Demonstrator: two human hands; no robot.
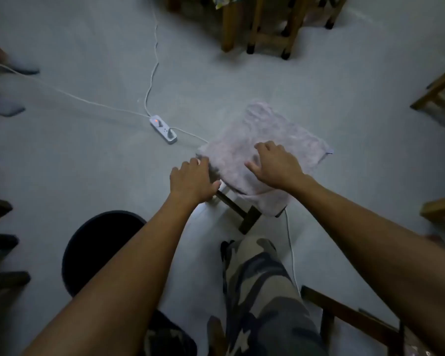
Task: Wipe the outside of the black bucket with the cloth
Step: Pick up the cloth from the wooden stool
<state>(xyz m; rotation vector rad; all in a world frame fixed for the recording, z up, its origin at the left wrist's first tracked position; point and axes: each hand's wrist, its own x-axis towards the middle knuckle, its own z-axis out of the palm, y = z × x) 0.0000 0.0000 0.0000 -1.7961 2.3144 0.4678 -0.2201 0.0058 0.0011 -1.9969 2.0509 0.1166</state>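
The cloth (pixel 265 147) I'm meant to use is a pale pinkish-lilac towel with a soft, nubby pile. It lies spread flat over a low support, lightly rumpled, its near edge hanging over the side toward me. A small tag sticks out at its right corner. The black bucket (pixel 98 250) stands on the floor to my lower left, well apart from the cloth. It is round and very dark, and my forearm crosses over its right side, hiding that part.
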